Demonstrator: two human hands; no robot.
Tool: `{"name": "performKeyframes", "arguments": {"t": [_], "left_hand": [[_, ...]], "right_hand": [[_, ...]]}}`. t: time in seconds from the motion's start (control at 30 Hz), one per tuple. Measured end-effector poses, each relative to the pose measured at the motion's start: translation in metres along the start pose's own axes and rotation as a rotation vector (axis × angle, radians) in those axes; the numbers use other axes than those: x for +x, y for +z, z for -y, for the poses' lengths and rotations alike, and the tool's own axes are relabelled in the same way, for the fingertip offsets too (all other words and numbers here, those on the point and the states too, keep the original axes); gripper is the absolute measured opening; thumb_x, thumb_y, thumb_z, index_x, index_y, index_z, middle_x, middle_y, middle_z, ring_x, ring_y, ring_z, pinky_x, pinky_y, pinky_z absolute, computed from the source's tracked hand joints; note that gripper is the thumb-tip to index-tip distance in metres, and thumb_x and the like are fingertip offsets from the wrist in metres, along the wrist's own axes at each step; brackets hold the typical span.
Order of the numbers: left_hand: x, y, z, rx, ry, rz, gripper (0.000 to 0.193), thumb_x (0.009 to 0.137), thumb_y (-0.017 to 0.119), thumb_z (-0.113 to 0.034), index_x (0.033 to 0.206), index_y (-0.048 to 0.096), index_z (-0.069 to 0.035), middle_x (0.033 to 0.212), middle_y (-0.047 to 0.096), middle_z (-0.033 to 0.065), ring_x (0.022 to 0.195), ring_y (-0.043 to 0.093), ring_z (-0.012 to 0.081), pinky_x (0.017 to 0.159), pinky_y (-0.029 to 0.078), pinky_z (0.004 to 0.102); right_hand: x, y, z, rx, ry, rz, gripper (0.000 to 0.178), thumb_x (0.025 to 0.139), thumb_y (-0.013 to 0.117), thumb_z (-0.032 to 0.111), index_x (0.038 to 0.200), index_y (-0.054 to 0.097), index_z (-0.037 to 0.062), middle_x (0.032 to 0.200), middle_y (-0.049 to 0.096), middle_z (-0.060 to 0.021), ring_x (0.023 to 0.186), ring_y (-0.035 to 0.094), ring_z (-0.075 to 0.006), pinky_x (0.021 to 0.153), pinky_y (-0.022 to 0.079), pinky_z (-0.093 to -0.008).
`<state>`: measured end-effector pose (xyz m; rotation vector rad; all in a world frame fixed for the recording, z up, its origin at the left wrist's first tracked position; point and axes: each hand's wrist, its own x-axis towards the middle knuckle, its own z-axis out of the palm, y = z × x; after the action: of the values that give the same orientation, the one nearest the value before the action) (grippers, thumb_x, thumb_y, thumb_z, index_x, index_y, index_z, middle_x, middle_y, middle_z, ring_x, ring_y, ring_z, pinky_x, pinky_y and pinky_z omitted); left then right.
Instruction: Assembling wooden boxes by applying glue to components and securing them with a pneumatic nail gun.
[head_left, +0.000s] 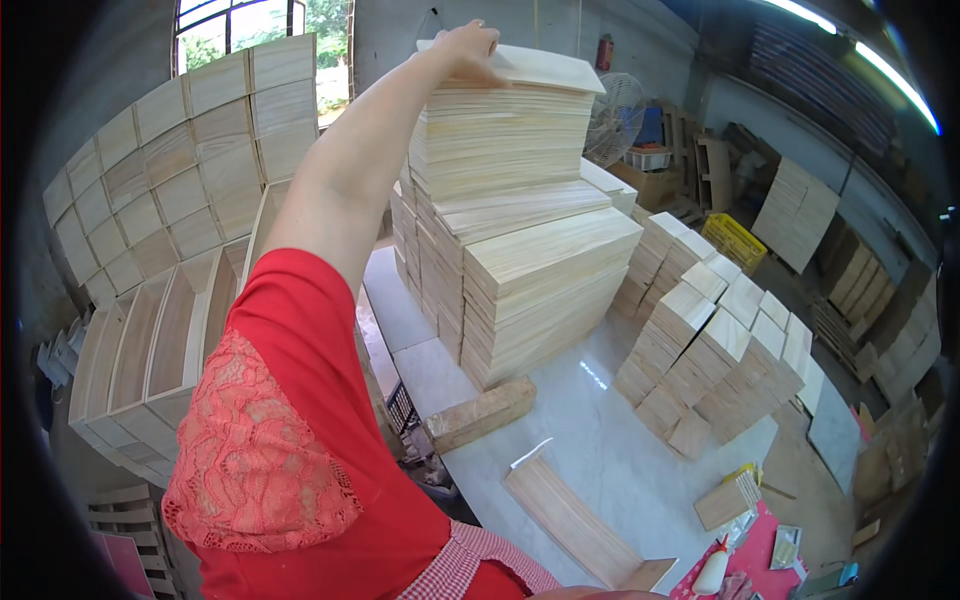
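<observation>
My left arm, in a red sleeve with lace at the shoulder, stretches up across the view. At the top of a tall stack of pale wooden boards [510, 140], my left hand [465, 52] is closed at the edge of the uppermost wooden board [550, 68]. Its thumb lies over the board's face, while the far fingers are partly hidden. This top board sits a little askew on the stack. Lower, wider piles of boards [550, 270] stand against the tall stack. My right hand is out of view.
On the pale worktable [590, 440] lie a wood block [482, 412], a long thin wood strip [575, 520] and a white bottle [711, 572]. Stacked wood blocks [720, 350] stand to the right. Wooden drawer-like boxes [175, 330] rise at left; a fan [615, 118] is behind.
</observation>
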<state>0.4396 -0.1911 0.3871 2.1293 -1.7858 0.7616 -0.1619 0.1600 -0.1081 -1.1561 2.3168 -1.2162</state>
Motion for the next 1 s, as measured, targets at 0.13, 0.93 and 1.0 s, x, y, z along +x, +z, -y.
{"name": "performKeyframes", "arguments": {"t": [0.13, 0.93, 1.0], "left_hand": [[-0.022, 0.008, -0.022, 0.073, 0.278, -0.424, 0.079, 0.062, 0.082, -0.054, 0.121, 0.059, -0.008, 0.118, 0.062, 0.0152, 0.111, 0.057, 0.0314, 0.091, 0.045, 0.0445], [-0.357, 0.131, -0.304, -0.737, 0.953, -0.787, 0.036, 0.059, 0.071, -0.011, 0.096, 0.069, -0.014, 0.097, 0.059, -0.0037, 0.09, 0.053, 0.0179, 0.08, 0.037, 0.0353], [-0.359, 0.136, -0.299, -0.715, 0.981, -0.731, 0.037, 0.063, 0.072, -0.014, 0.099, 0.069, -0.014, 0.103, 0.06, -0.0012, 0.095, 0.055, 0.0194, 0.083, 0.039, 0.0364]], "right_hand": [[0.005, 0.011, -0.049, 0.24, -0.006, -0.2, 0.032, 0.092, 0.061, 0.015, 0.113, 0.06, -0.0089, 0.108, 0.064, -0.0249, 0.096, 0.063, -0.0337, 0.088, 0.05, -0.0405], [0.019, -0.046, 0.121, 1.114, -0.138, 0.145, 0.055, 0.107, 0.035, 0.036, 0.127, 0.052, -0.0119, 0.093, 0.07, -0.0199, 0.074, 0.071, -0.0251, 0.065, 0.06, -0.0321], [0.017, -0.047, 0.119, 1.157, -0.146, 0.105, 0.052, 0.107, 0.038, 0.034, 0.127, 0.052, -0.0121, 0.09, 0.07, -0.0199, 0.071, 0.071, -0.0251, 0.063, 0.061, -0.0318]]}}
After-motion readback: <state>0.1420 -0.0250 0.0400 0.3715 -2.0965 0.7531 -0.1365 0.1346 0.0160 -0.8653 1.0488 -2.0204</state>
